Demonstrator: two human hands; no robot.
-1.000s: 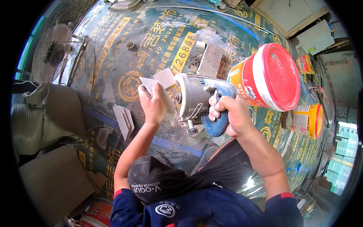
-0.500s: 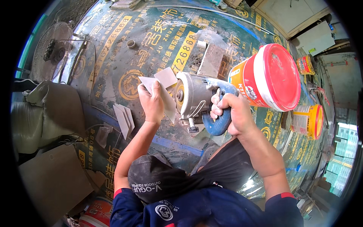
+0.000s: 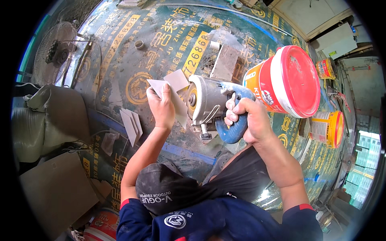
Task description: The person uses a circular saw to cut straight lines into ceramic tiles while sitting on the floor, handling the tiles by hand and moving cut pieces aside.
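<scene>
Both hands (image 3: 161, 108) (image 3: 246, 120): tile piece (image 3: 169, 86), grinder (image 3: 213, 106)

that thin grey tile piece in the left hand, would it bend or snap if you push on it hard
The tile piece probably stays stiff: it juts flat and straight past the left hand. It looks thin with a sharp corner, so it may chip or snap rather than flex. Held by one hand, it seems light.

Orange-and-white labelled bucket (image 3: 281, 82), red-lidded, lies beside my grinder (image 3: 211, 104); smaller yellow labelled bucket (image 3: 326, 128) right of it.
</scene>
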